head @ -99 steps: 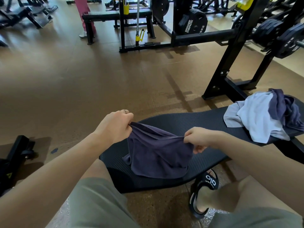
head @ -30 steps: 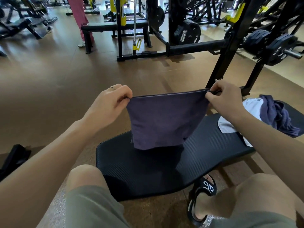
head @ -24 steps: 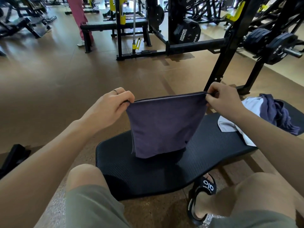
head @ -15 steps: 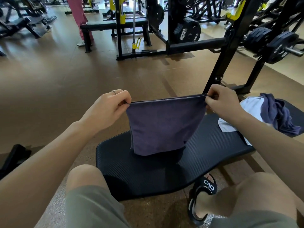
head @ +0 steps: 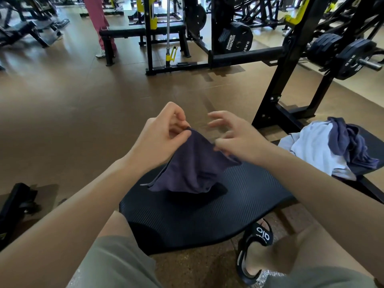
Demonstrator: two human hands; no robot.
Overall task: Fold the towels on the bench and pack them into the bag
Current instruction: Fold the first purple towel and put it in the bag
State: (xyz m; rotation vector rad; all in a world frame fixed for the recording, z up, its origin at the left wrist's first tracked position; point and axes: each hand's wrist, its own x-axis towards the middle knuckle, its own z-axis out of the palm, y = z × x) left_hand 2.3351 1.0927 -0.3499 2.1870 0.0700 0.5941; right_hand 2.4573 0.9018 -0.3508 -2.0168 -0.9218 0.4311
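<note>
A dark purple towel (head: 191, 169) hangs over the black bench pad (head: 207, 221), its lower edge just above the pad. My left hand (head: 164, 134) pinches the towel's gathered top corners. My right hand (head: 234, 136) is close beside it, blurred, with its fingers spread; its thumb side touches the towel's upper edge. Farther right on the bench lies a loose pile with a white towel (head: 311, 146) and a dark blue towel (head: 349, 142).
A black object, possibly the bag (head: 14, 204), lies on the floor at the left edge. A black rack upright (head: 280, 80) with weight plates (head: 353, 57) stands behind the bench. My knees and a sandalled foot (head: 257, 235) are below. A person in pink trousers (head: 97, 17) stands far back.
The towel was held stretched wide between both hands. My hands have come together, the top corners now meet in my left hand, and my right hand's fingers have spread open.
</note>
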